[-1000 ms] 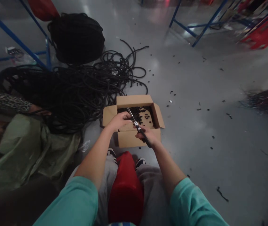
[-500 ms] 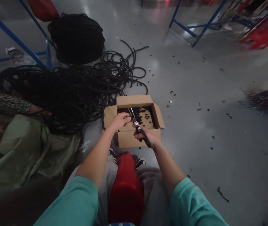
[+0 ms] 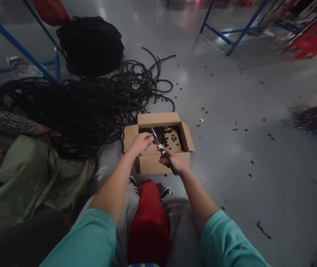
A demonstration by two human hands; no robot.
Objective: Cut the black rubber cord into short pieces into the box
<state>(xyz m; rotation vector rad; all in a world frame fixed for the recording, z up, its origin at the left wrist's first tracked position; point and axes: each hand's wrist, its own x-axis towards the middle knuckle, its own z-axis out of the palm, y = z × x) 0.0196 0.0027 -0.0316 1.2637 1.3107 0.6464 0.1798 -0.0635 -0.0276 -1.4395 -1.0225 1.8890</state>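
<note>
Over the cardboard box point(image 3: 162, 164), my left hand point(image 3: 141, 143) is closed in a pinch. A short dark end of black cord shows at its fingertips; the rest of the cord in that hand is hidden. My right hand point(image 3: 176, 163) is wrapped round a pair of scissors point(image 3: 164, 152) with dark handles. Their blades point up and left, nearly together, close beside my left fingertips. Small black cut pieces point(image 3: 162, 133) lie in the box beneath both hands.
A large tangle of black cord point(image 3: 91, 100) spreads left of the box, with a black coil point(image 3: 90, 46) behind it. A co-worker's patterned sleeve point(image 3: 5, 116) and green sheet point(image 3: 41, 174) are at left. Blue frame legs point(image 3: 247, 27) stand at back right. Black scraps dot the floor.
The scissors' blades have come together and the handles have closed in my right hand. My left hand has shifted very slightly left.
</note>
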